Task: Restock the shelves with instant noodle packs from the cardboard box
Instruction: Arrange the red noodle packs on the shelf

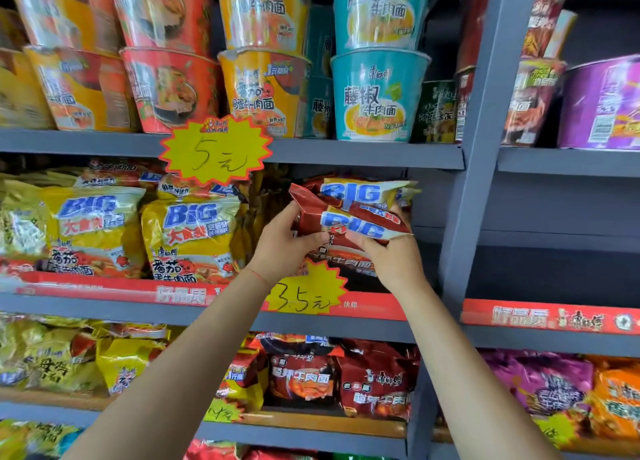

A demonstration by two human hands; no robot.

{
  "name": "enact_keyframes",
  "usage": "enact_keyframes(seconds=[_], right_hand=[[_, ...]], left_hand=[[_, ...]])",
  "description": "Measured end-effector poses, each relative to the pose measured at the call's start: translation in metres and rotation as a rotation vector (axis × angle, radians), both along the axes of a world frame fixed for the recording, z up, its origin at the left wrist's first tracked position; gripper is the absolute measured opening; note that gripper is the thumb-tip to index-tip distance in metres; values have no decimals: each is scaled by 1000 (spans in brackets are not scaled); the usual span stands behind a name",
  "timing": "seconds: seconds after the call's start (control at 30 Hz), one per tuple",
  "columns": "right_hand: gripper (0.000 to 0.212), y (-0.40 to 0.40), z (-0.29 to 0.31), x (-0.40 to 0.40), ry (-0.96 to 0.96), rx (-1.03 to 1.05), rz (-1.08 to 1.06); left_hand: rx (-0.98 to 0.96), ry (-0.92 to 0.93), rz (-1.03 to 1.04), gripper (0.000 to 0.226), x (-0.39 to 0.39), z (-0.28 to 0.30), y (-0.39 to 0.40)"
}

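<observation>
Now both hands, left hand (pixel 284 243) & right hand (pixel 391 252), gripping red noodle packs (pixel 349 214), mid shelf (pixel 346 324) edge, open gap right

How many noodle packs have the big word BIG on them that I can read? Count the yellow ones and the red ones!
Yellow packs: 2
Red packs, at the hands: 2
Total: 4
</observation>
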State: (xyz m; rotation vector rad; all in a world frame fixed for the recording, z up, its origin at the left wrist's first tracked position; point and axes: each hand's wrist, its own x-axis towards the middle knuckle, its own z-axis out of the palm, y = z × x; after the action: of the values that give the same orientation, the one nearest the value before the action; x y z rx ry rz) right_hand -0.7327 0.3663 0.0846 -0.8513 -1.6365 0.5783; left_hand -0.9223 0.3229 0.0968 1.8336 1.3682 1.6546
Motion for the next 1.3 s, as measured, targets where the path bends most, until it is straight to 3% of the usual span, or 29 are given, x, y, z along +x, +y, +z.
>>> enact_keyframes(seconds=[0.1, 0.17, 0.2, 0.3, 0.37, 0.53, 0.73, 0.87, 0.93, 1.0, 1.1, 1.2, 1.3], right_hand=[[23, 11, 5, -5, -29, -108, 24], [22, 26, 2, -14, -56, -192, 2], [31, 30, 2, -19, -67, -252, -4], [106, 49, 3, -32, -73, -286, -28], [131, 53, 9, -41, -58, -356, 1], [108, 72, 19, -63, -160, -602, -45], [104, 92, 29, -83, -59, -690, -45], [102, 99, 31, -85, -57, -676, -72], [102, 101, 31, -85, -41, -678, -69], [101, 101, 29, -86, -11, -653, -79], [99, 99, 29, -88, -31, -631, -77], [94, 95, 31, -86, -98, -610, -97], [94, 89, 31, -82, -109, -571, -132]], left_hand=[[-133, -64, 9, 39, -6, 2, 18], [-206, -105, 17, 41, -7, 6, 31], [-239, -120, 23, 39, -6, 9, 35], [-339, -193, 73, 38, -8, 15, 52], [-380, -197, 142, 46, -13, 13, 66], [-426, -203, 269, 57, -24, 10, 88], [-449, -165, 295, 83, -30, 9, 102], [-414, 112, 383, 94, -21, 15, 88], [-283, 427, 496, 98, -13, 18, 67], [-108, 784, 615, 86, -6, 26, 49], [-145, 1132, 594, 88, -5, 36, 56], [-345, 1220, 524, 117, -12, 34, 77], [-412, 1144, 447, 124, -22, 29, 88]])
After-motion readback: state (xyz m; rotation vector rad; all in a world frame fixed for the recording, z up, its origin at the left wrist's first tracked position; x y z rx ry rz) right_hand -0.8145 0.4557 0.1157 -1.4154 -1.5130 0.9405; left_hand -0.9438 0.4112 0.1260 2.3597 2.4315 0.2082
